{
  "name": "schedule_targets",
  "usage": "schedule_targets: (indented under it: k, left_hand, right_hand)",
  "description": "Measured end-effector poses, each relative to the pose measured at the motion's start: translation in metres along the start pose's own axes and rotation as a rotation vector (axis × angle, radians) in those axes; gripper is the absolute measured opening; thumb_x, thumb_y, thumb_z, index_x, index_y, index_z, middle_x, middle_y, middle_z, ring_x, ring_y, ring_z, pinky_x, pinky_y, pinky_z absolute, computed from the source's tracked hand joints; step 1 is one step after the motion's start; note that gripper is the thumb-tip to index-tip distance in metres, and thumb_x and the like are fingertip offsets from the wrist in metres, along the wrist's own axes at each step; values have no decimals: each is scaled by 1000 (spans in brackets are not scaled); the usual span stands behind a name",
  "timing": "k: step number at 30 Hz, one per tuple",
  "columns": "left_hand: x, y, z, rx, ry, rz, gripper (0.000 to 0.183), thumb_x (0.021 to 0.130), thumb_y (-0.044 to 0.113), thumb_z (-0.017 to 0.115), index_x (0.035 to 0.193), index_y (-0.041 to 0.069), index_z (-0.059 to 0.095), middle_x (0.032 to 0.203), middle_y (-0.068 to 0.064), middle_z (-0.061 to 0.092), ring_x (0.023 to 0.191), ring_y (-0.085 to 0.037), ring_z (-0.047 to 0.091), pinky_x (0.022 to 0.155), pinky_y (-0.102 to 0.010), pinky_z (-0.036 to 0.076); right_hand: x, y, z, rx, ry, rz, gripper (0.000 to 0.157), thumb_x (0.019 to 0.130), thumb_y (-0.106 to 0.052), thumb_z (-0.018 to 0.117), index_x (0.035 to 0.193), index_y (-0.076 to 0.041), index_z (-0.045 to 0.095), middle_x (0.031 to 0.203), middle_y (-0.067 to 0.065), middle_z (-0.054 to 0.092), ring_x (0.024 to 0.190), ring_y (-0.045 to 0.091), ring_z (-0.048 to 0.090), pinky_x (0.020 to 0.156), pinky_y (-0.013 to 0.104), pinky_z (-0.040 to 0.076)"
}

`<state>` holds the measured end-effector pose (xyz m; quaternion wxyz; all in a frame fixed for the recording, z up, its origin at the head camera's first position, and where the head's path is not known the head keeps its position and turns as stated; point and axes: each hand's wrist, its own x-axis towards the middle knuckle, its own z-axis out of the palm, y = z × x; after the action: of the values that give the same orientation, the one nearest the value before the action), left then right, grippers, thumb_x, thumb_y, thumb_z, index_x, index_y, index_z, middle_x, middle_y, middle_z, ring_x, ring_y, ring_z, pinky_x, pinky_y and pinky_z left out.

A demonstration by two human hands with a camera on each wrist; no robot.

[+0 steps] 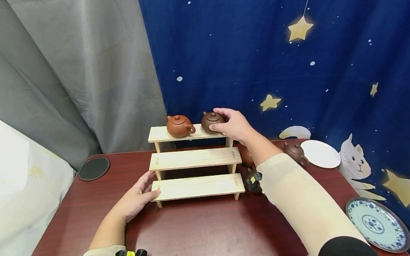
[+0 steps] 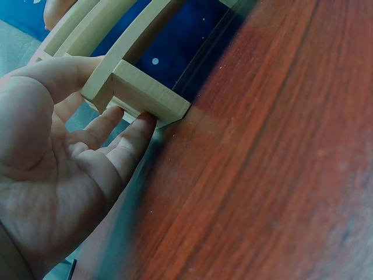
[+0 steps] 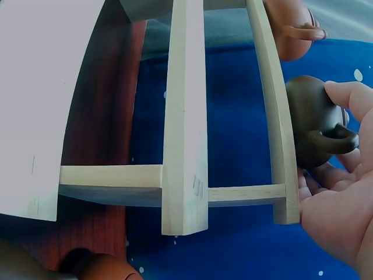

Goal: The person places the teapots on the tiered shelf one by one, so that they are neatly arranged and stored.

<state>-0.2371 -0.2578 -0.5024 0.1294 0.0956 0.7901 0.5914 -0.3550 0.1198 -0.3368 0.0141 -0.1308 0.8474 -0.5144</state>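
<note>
A three-step pale wooden stand (image 1: 194,159) stands on the table. On its top step sits a reddish-orange teapot (image 1: 177,127), and to the right of it a dark brown teapot (image 1: 209,123). My right hand (image 1: 240,127) holds the dark brown teapot from the right, thumb in front and fingers behind; its handle (image 3: 333,142) points toward the palm in the right wrist view. My left hand (image 1: 134,200) grips the left end of the lowest step, thumb on the board and fingertips against the end leg (image 2: 148,93).
Right of the stand, partly behind my right arm, are an orange teapot (image 1: 246,157), a dark teapot (image 1: 253,185) and a brown teapot (image 1: 294,151). A white plate (image 1: 320,154) and a blue-patterned plate (image 1: 376,223) lie farther right. A black round mat (image 1: 94,169) lies back left.
</note>
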Motion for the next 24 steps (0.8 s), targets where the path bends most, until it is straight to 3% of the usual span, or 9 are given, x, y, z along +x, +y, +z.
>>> schedule_targets:
  k: [12,18,24]
  left_hand:
    - [-2,2,-1,-12,-3,9,95,102,24,74,172,7,12,178,-22,18,165,-46,22,99,-9,45]
    - [-1,2,0,-6,-5,-4,96,102,27,75,172,8,11,179,-21,17,165,-45,22,99,-9,45]
    - [0,3,0,-4,-2,-12,97,102,27,75,172,8,10,179,-20,16,165,-45,20,100,-8,44]
  right_hand:
    - [-6,7,-3,2,19,-5,74,93,-31,86,158,-19,54,155,8,62,143,25,59,118,45,49]
    - [-26,6,-10,8,15,-9,72,95,-33,84,159,-24,52,164,4,53,145,27,60,116,46,52]
    - [-55,12,-18,28,26,-30,71,95,-33,84,159,-22,53,165,10,51,145,33,60,115,51,51]
